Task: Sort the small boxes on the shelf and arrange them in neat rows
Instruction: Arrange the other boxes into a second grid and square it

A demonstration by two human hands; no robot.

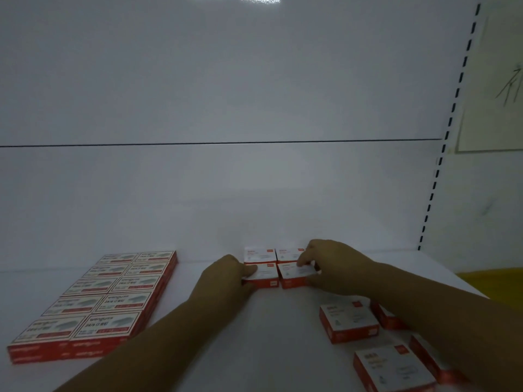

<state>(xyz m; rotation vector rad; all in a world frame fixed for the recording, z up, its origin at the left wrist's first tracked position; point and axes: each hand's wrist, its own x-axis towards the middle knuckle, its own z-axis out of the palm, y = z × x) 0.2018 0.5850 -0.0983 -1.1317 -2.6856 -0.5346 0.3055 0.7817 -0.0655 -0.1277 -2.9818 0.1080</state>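
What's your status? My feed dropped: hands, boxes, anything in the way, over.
Left hand grips front-left box, right hand pinches front-right box. Both sit before back row. Loose boxes at near right, none blocking.

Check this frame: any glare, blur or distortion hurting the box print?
Head view: dim bluish light, glare streak atop the back panel. Head view: print soft on the flat boxes, smeared on the loose boxes lower right. Head view: slotted upright bows, wide-angle distortion; left hand and right hand dark on the front boxes.
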